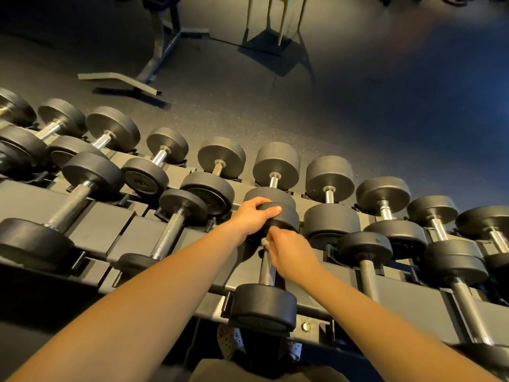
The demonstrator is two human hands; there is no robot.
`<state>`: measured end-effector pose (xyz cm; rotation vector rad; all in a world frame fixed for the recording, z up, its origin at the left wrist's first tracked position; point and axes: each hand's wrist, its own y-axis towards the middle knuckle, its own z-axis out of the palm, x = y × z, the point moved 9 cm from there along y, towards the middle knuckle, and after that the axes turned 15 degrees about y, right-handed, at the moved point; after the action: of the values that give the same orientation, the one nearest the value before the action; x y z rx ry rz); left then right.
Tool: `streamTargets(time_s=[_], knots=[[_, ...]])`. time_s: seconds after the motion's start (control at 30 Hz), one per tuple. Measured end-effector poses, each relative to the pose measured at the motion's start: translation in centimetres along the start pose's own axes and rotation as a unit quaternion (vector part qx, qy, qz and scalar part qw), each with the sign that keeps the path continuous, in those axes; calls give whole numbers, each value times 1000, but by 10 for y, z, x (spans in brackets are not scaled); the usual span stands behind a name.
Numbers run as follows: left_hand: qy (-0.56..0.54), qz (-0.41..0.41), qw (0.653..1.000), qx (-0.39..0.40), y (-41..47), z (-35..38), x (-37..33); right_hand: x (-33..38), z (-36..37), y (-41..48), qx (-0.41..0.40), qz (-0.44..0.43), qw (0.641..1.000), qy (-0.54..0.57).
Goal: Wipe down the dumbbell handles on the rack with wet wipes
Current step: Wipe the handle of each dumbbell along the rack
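Room: gym, dim light. Dark speckled rubber floor. A grey bench frame stands on it at upper left, and pale legs of a stand show at top centre.

Surface: dark two-tier rack running left to right and sloped toward the viewer. Black round-headed dumbbells with metal bars sit in both rows.

Task item: one lower-tier dumbbell at centre frame, lying in its cradle with one head near and one far.

Left hand: fingers curled over the top of the far head, gripping it.

Right hand: curled round the upper end of the handle, just below the far head. A scrap of white wet wipe shows at the fingertips, pressed to the bar. The lower handle is bare. The two hands are nearly touching.
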<state>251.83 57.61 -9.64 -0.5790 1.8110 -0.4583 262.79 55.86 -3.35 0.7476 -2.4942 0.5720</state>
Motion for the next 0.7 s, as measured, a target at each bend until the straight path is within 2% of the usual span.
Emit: streamTargets(time_s=[0.07, 0.13, 0.2, 0.23, 0.27, 0.3, 0.33, 0.4, 0.43, 0.47, 0.5, 0.57, 0.6, 0.7], knots=[[-5, -4, 1000, 10, -1, 1, 1, -9, 16, -21, 45, 53, 992, 104], [-6, 3, 1000, 5, 1, 1, 1, -13, 30, -38, 141, 98, 962, 211], [-1, 4, 1000, 4, 1, 1, 1, -13, 35, -45, 207, 126, 934, 261], [0, 4, 1000, 5, 1, 1, 0, -19, 32, -41, 190, 147, 926, 291], [-1, 2, 1000, 5, 1, 1, 0, -27, 25, -34, 133, 175, 917, 334], [-1, -1, 1000, 4, 1, 1, 1, -43, 18, -27, 47, 220, 902, 369], [0, -5, 1000, 3, 2, 2, 2, -61, 10, -24, -47, 277, 871, 403], [2, -8, 1000, -1, 0, 1, 3, -82, 11, -27, -172, 367, 756, 514], [5, -9, 1000, -4, -1, 1, 2, -83, 19, -28, -194, 391, 700, 565], [7, -9, 1000, -7, -1, 0, 1, -80, 26, -28, -194, 396, 683, 583], [9, -11, 1000, -9, -2, 0, 0, -77, 30, -28, -185, 382, 716, 554], [9, -18, 1000, -14, -5, 0, -2, -67, 25, -23, -149, 310, 835, 430], [10, -22, 1000, -18, -7, 0, -3, -65, 25, -21, -121, 280, 870, 387], [14, -39, 999, -29, -12, -1, -6, -70, 26, -20, -2, 255, 903, 347]])
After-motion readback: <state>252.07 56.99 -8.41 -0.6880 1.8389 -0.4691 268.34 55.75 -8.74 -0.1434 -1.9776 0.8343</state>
